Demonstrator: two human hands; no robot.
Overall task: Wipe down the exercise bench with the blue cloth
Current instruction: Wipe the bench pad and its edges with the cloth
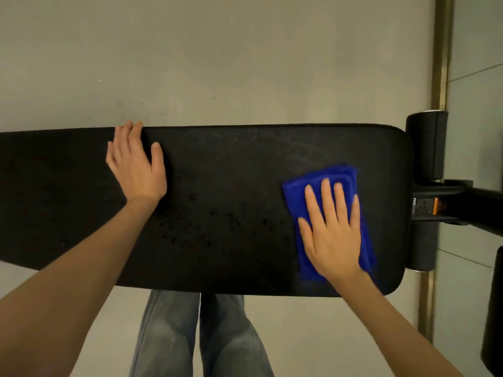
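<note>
A long black padded exercise bench (231, 186) runs across the view from left to right. A folded blue cloth (296, 197) lies flat on its right end. My right hand (333, 232) presses on top of the cloth, palm down with fingers spread. My left hand (137, 164) rests flat on the pad near the far edge, left of the middle, holding nothing. Small dark wet-looking specks dot the pad between the two hands.
Black foam rollers (432, 142) and a metal frame arm (457, 202) stick out past the bench's right end. A brass-coloured floor strip (441, 63) runs along the right. My legs in grey jeans (198, 336) stand on the pale floor below the near edge.
</note>
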